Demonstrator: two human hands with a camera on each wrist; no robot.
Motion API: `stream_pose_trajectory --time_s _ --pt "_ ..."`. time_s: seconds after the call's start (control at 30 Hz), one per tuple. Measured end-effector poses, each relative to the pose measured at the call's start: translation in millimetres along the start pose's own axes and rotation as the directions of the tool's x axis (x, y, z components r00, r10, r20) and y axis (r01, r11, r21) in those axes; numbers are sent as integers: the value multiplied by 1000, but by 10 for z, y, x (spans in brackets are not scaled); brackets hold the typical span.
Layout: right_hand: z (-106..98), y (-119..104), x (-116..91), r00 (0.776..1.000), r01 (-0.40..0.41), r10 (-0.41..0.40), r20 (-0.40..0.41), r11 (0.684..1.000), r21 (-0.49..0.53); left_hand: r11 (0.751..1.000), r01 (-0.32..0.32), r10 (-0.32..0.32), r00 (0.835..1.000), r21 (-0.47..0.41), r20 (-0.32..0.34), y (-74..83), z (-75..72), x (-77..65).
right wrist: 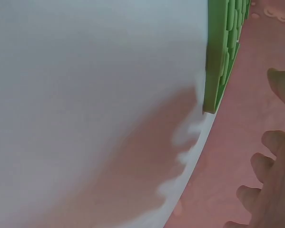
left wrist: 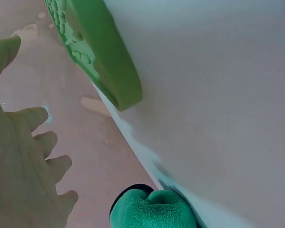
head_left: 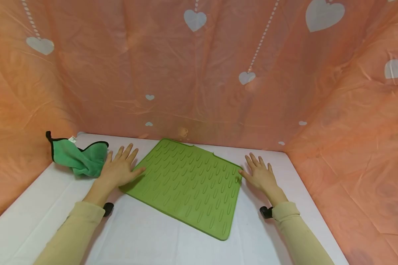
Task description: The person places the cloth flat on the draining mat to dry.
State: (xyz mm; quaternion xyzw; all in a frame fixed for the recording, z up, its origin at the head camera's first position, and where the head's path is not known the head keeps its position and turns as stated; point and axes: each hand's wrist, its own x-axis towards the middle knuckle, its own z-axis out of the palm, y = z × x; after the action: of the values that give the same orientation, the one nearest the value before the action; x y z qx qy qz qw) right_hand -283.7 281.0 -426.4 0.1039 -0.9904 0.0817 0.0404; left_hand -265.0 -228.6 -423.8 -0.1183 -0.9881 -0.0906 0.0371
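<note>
A green rubbery mat [head_left: 185, 187] with rows of raised oval ridges lies askew on the white tabletop. My left hand [head_left: 117, 171] is spread at the mat's left edge, its thumb over that edge. Opposite it, my right hand [head_left: 262, 176] has its fingers spread beside the far right corner, thumb tip at the corner. Both wrist views show the left palm [left wrist: 18, 156] and the right hand [right wrist: 275, 175] raised above the table, holding nothing. Left of my left hand sits a crumpled green cloth [head_left: 83, 158] with black trim, close to the fingers.
An orange sheet [head_left: 199, 73] printed with pale hearts hangs behind the table and along both sides. The white tabletop [head_left: 139, 235] reaches back to the sheet. Black wrist bands [head_left: 108, 209] show at both cuffs.
</note>
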Motion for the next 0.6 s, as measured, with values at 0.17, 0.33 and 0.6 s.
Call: stream_pose_trajectory --time_s 0.17,0.33,0.6 --pt "-11 -23 -48 1000 12 -12 -18 1000 -5 1000 -11 11 1000 4 -7 -2 1 -49" --pt "-2 -34 -101 999 22 -23 -32 1000 -15 1000 -18 19 1000 23 -19 -6 -3 -116" --pt "19 -43 -189 997 46 -47 -53 999 -20 998 -46 47 998 34 -37 -2 -24 -238"
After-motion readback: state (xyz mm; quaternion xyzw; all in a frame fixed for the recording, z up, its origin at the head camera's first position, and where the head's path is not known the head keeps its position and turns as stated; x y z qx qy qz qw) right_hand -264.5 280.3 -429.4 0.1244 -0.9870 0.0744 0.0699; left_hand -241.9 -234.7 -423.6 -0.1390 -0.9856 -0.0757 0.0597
